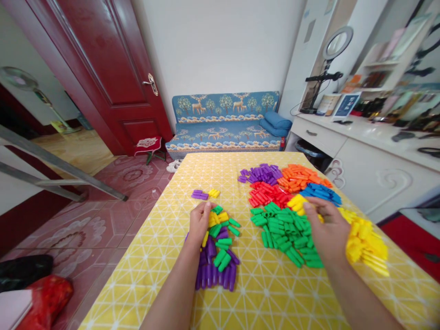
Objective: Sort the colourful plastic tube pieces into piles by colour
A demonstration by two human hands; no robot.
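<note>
My left hand [200,223] is at the left pile, its fingers closed at some yellow pieces [216,218] beside green pieces [223,259] and purple pieces [216,276]. Several yellow pieces [297,203] are gripped in my right hand [325,217], above the edge of the large green pile [285,231]. Right of that hand lies a yellow pile [367,245]. Behind the green pile are red pieces [268,194], orange pieces [299,176], blue pieces [321,193] and purple pieces [264,174]. Small purple [200,195] and yellow [213,193] groups lie beyond my left hand.
A yellow patterned cloth [137,284] covers the table. Beyond it stands a blue sofa [227,123]. At the right is a white dresser [371,151] with a ring light [338,43]. Metal legs [65,182] and a red bag [51,298] are at the left.
</note>
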